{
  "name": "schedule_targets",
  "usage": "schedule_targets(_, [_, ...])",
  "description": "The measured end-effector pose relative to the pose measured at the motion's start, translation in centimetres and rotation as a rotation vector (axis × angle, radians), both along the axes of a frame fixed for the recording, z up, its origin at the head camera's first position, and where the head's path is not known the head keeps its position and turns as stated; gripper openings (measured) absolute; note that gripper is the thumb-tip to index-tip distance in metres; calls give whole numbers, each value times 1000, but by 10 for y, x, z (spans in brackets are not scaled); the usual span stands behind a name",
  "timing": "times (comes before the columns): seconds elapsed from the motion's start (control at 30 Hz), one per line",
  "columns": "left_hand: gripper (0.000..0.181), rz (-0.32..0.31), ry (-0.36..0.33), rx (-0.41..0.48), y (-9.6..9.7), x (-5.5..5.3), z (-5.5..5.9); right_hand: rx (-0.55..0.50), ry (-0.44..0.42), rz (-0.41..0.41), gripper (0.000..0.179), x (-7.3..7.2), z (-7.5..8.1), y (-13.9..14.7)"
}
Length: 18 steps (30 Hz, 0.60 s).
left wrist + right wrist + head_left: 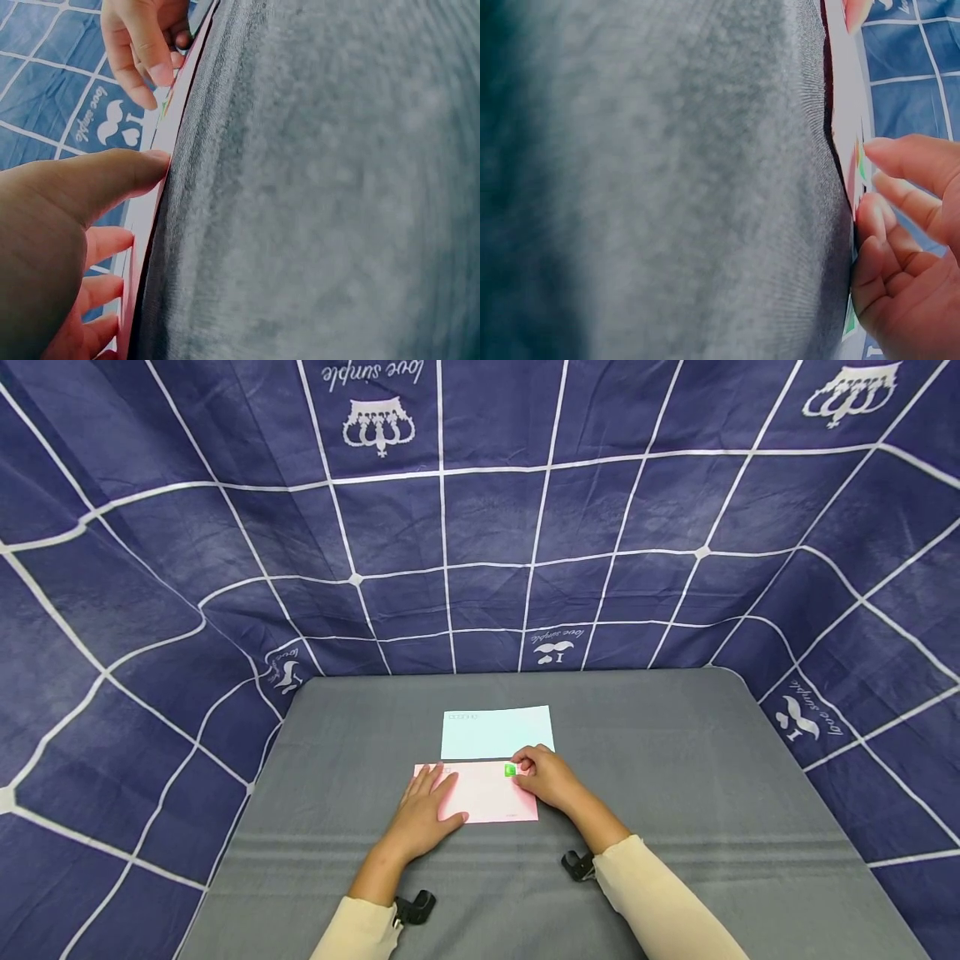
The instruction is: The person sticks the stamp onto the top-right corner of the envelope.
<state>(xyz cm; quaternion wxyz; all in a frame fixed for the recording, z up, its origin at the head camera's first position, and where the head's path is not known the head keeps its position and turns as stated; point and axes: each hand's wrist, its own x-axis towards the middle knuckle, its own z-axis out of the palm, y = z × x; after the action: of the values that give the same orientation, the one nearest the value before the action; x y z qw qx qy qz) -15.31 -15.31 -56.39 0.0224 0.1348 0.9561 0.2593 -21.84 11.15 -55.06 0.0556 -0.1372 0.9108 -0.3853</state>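
A pink envelope (480, 802) lies flat on the grey cloth, with a small green stamp (510, 770) at its upper right corner. My left hand (422, 822) rests across the envelope's left end, fingers spread and thumb by the lower edge. From the right, my right hand (551, 778) reaches over the corner, thumb and index finger at the stamp's right side. The right wrist view shows the thumb and fingers bent close around the green stamp (861, 161), the other fingers curled toward the palm. My palm hides part of the corner.
A pale blue envelope (495, 732) lies just beyond the pink one, its lower right corner beside my right hand. Grey cloth (675, 760) covers the table. Blue checked fabric (487, 518) hangs around the back and sides. Black wrist mounts (416, 907) sit on both wrists.
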Motion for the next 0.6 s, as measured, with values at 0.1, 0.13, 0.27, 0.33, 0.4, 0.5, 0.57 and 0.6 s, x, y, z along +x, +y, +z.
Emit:
schedule_targets(0.1, [74, 12, 15, 17, 2, 0, 1, -29, 10, 1, 22, 0, -1, 1])
schedule_targets(0.13, [74, 16, 18, 22, 2, 0, 1, -39, 13, 0, 22, 1, -1, 2])
schedule_targets(0.27, [72, 44, 36, 37, 5, 0, 2, -81, 22, -5, 20, 2, -2, 4])
schedule_targets(0.33, [69, 60, 51, 40, 6, 0, 2, -96, 30, -10, 19, 2, -2, 6])
schedule_targets(0.4, [65, 73, 84, 40, 7, 0, 1, -108, 49, -17, 17, 3, -3, 8])
schedule_targets(0.5, [56, 84, 132, 41, 9, -1, 1, -124, 69, -33, 15, 3, -2, 10])
schedule_targets(0.57, [51, 95, 147, 54, 9, -1, 2, -138, 73, -49, 13, 4, -1, 11])
schedule_targets(0.6, [49, 101, 150, 62, 10, -1, 2, -145, 67, -58, 12, 5, 0, 12])
